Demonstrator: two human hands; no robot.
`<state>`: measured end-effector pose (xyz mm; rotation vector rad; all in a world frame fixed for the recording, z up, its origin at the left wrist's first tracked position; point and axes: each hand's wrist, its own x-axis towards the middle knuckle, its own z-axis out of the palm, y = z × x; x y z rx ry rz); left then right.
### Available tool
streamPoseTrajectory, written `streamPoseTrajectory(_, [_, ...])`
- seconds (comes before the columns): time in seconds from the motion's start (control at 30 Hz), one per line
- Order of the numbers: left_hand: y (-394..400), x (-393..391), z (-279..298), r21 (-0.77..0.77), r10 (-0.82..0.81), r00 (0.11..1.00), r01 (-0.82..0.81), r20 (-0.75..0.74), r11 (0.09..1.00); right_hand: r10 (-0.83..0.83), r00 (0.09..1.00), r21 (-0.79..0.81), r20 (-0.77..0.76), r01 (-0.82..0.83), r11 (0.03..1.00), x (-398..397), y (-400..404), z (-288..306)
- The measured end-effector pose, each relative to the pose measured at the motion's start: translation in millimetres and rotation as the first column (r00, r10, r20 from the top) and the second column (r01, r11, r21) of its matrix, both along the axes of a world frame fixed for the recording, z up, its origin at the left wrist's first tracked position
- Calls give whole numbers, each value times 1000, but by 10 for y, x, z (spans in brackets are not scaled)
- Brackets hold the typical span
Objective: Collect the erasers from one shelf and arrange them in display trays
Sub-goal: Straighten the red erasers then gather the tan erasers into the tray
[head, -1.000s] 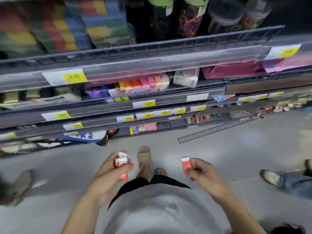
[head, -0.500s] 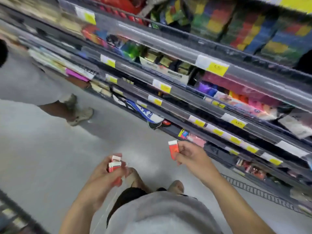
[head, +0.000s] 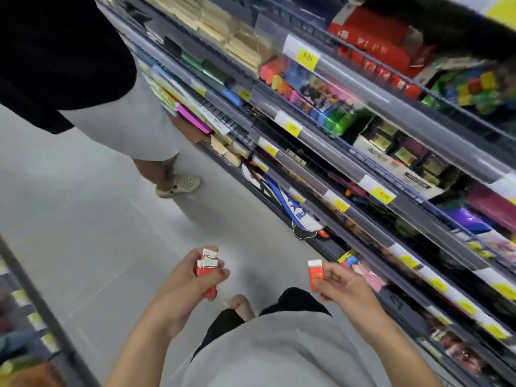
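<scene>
A small stack of red-sleeved erasers point(head: 206, 265) sits clamped in the left hand point(head: 190, 286), fingers curled tight round it. The right hand point(head: 339, 286) pinches a single eraser point(head: 316, 273) between thumb and fingertips, both held low over the grey floor point(head: 83, 219). To the right run shelves point(head: 349, 163) packed with stationery behind yellow price tags point(head: 307, 57). Another person's beige clog point(head: 181, 185) stands near the shelves.

A grey tiled floor point(head: 92, 208) runs down a shop aisle. Tiered shelving point(head: 349, 152) with clear front rails and yellow price tags point(head: 307, 57) fills the right side, packed with colourful stationery. Another shelf unit's edge point(head: 36, 308) shows at lower left. A bystander point(head: 117, 113) stands ahead.
</scene>
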<state>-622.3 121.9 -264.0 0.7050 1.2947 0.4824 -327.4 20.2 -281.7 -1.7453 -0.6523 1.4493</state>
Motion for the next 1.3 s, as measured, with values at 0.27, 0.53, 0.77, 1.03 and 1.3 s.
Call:
streamPoseTrajectory(0.27, [976,-163,16,36,2,1000,-2,-19,999,54,998,-26,11,-54,998,-122,884,-67])
streamPoseTrajectory(0.53, [1860,-184,91,50,53,998,-51,-39,997,161,987,72,29,-163,984,-144,2249,131])
streamPoseTrajectory(0.77, [2839,75,530,169,-74,995,62,67,984,97,992,230,80,-113,967,-131,3108,790])
streamPoseTrajectory(1.03, [3893,644,1371,403,-388,899,286,200,870,-161,975,474,152,71,878,-196,3472,1564])
streamPoseTrajectory(1.3, [4386,1263,2300,670,-691,667,382,277,637,-367,896,663,252,117,739,-79,3489,2472])
